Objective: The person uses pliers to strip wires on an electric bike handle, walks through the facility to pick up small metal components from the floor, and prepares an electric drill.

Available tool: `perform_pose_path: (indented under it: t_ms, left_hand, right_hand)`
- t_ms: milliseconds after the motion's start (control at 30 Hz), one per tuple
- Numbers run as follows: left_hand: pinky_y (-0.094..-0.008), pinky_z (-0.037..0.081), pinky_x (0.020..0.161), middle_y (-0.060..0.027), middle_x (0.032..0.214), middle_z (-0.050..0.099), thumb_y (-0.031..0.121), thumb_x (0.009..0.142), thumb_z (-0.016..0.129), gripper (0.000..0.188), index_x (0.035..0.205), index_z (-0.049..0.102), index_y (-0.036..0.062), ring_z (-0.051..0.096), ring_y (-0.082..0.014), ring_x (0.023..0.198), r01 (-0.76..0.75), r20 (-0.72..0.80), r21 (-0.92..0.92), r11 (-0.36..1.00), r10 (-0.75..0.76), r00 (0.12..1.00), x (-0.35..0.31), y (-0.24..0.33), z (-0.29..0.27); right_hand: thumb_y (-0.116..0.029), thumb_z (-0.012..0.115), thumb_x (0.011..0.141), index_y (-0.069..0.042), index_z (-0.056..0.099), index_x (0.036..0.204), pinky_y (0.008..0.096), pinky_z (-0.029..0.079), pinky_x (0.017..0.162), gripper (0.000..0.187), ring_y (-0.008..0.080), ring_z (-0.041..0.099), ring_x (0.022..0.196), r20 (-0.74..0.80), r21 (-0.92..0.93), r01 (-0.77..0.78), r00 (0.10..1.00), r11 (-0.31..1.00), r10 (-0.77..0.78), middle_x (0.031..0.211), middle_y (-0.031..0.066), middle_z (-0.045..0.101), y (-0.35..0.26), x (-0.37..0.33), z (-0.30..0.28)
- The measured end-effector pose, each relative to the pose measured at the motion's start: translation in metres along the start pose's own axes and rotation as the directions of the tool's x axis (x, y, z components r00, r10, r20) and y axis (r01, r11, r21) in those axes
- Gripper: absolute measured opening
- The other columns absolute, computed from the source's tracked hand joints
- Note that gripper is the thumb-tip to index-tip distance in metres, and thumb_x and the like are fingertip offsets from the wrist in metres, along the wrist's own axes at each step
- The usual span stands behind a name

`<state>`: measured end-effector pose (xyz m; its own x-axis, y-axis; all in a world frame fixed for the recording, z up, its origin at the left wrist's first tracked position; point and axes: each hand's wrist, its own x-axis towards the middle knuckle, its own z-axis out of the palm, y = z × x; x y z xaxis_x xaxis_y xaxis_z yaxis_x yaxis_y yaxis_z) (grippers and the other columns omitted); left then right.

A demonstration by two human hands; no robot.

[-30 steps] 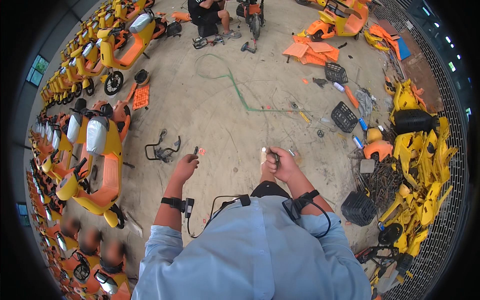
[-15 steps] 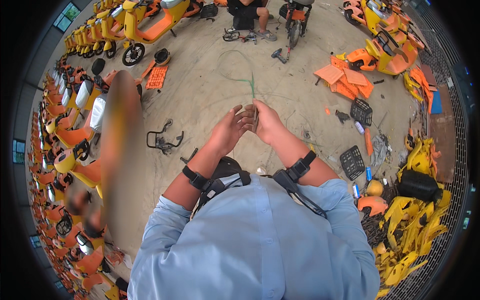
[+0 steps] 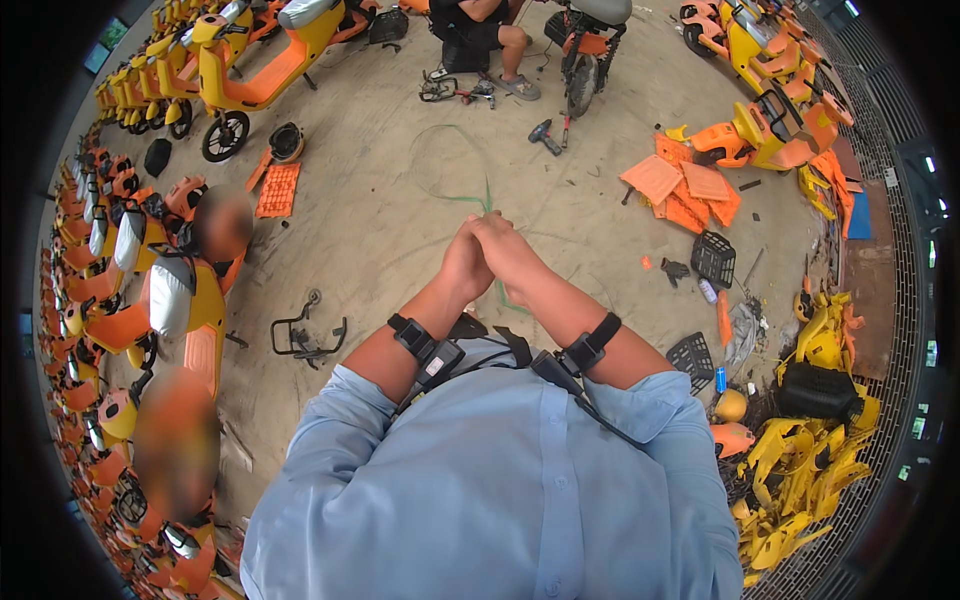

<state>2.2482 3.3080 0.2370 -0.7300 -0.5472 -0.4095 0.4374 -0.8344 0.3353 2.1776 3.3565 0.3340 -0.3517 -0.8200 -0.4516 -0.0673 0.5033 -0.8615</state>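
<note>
In front of my waist my two hands are pressed together around a thin green strap (image 3: 487, 190). My right hand (image 3: 502, 250) lies over the fingers of my left hand (image 3: 464, 265); both are closed, and the fingertips are mostly hidden. Beyond the hands the strap forms a wide, faint loop above the concrete floor. A green tail end hangs out below them, beside my right wrist. Exactly how each hand grips the strap is hidden.
Yellow-orange scooters (image 3: 270, 75) stand in rows at left. Ahead, a person (image 3: 485, 40) sits near a drill (image 3: 545, 137) on the floor. Orange panels (image 3: 690, 185), black baskets (image 3: 714, 258) and a yellow heap of body parts (image 3: 800, 460) lie at right. A black metal frame (image 3: 305, 330) lies at left.
My hands have come together; the left was spread open beside the right and now both are closed around the strap. A green tail shows below them. The view has shifted slightly.
</note>
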Motion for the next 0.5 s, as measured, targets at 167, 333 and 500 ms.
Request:
perform_pose_path:
  t_ms: [167, 333, 500]
  left_hand:
    - [-0.0408, 0.044, 0.099, -0.008, 0.118, 0.059, 0.032, 0.105, 0.036, 0.035, 0.123, 0.052, 0.0059, 0.056, -0.023, 0.112, 0.065, 0.277, 0.127, 0.99, -0.099, 0.956, 0.089, 0.066, 0.0]
    - [-0.038, 0.05, 0.091, -0.0089, 0.106, 0.064, 0.033, 0.105, 0.038, 0.034, 0.115, 0.057, 0.0059, 0.063, -0.0241, 0.098, 0.275, -0.036, 0.125, 0.953, -0.273, 0.961, 0.12, 0.102, 0.018]
    - [-0.0313, 0.05, 0.071, -0.0047, 0.093, 0.063, 0.039, 0.103, 0.046, 0.03, 0.101, 0.057, 0.0111, 0.062, -0.0181, 0.084, 0.36, -0.116, 0.155, 0.92, -0.345, 0.931, 0.146, 0.158, -0.032]
  right_hand:
    - [-0.033, 0.052, 0.097, 0.002, 0.055, 0.127, 0.0386, 0.039, 0.103, 0.046, 0.0256, 0.05, 0.123, 0.006, 0.257, 0.046, 0.999, 0.965, -0.049, 0.129, 0.0176, 0.055, -0.029, 0.076, -0.026]
    - [-0.029, 0.057, 0.097, 0.001, 0.059, 0.123, 0.0325, 0.045, 0.094, 0.039, 0.0168, 0.059, 0.106, 0.093, 0.362, 0.018, 0.994, 0.932, -0.055, 0.116, 0.0091, 0.064, -0.033, 0.126, -0.087]
    - [-0.03, 0.057, 0.097, -0.001, 0.059, 0.122, 0.0318, 0.05, 0.084, 0.038, 0.0184, 0.065, 0.097, -0.035, 0.329, -0.162, 0.982, 0.93, 0.183, 0.108, 0.0095, 0.068, 0.072, 0.179, -0.197]
